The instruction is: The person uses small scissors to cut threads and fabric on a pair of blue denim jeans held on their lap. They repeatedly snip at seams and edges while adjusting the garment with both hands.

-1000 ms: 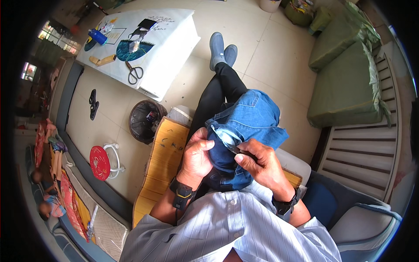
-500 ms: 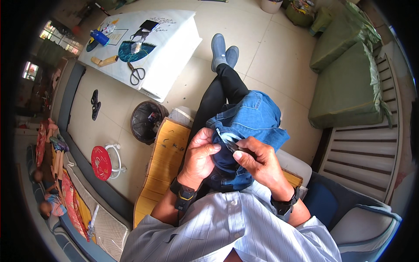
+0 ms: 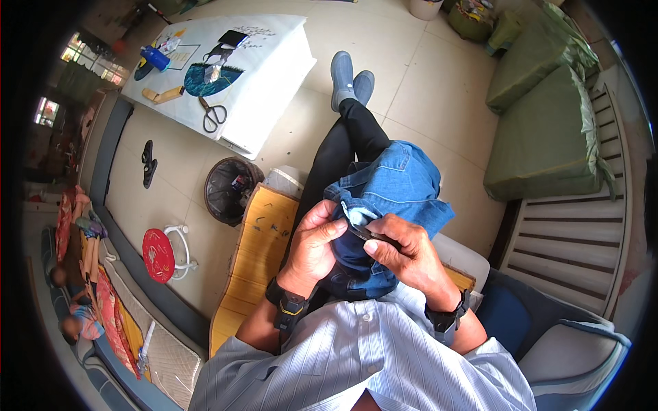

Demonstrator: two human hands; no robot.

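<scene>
Pinching denim (image 3: 401, 177) near mat (image 3: 248, 257) and bin (image 3: 221, 198), the left hand (image 3: 314, 246) faces the right hand (image 3: 409, 252) gripping a half-hidden tool (image 3: 362, 233).

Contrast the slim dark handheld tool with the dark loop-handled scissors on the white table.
The slim dark tool is gripped in the right hand; the dark loop-handled scissors lie unheld on the white table. The scissors show wide handle loops; the tool shows none, though the hand partly hides it. Both look dark.
</scene>
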